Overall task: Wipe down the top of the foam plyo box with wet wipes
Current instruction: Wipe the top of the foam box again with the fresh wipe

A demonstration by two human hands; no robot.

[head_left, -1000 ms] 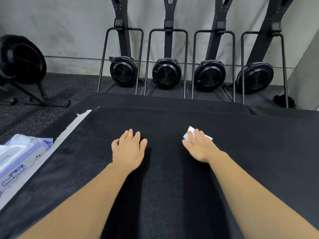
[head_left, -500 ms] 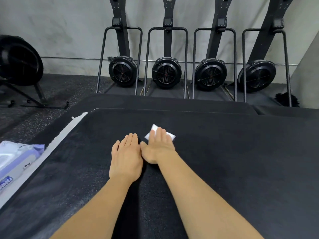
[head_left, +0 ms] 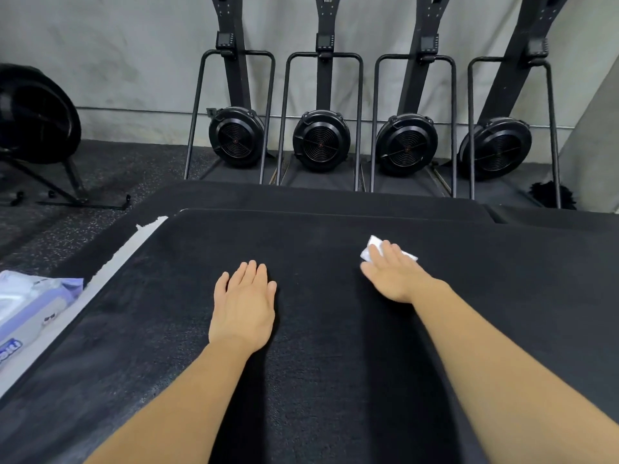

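The black foam plyo box (head_left: 318,239) fills the lower half of the view, its top flat and dark. A folded white wet wipe (head_left: 372,246) lies on that top right of centre, and my right hand (head_left: 393,273) presses it down with straight fingers, covering most of it. My left hand (head_left: 244,304) rests flat on the box top, palm down with fingers together, about a hand's width left of the right hand.
A purple and white pack of wet wipes (head_left: 31,313) lies at the left edge beside a white strip (head_left: 110,266) along the box's side. Several black upright ski machines (head_left: 321,142) stand against the grey wall behind. A fan bike (head_left: 33,118) stands far left on the rubber floor.
My right hand slid the wipe left until it touched my left hand, then back right to about where it began. My left hand stayed flat in place.
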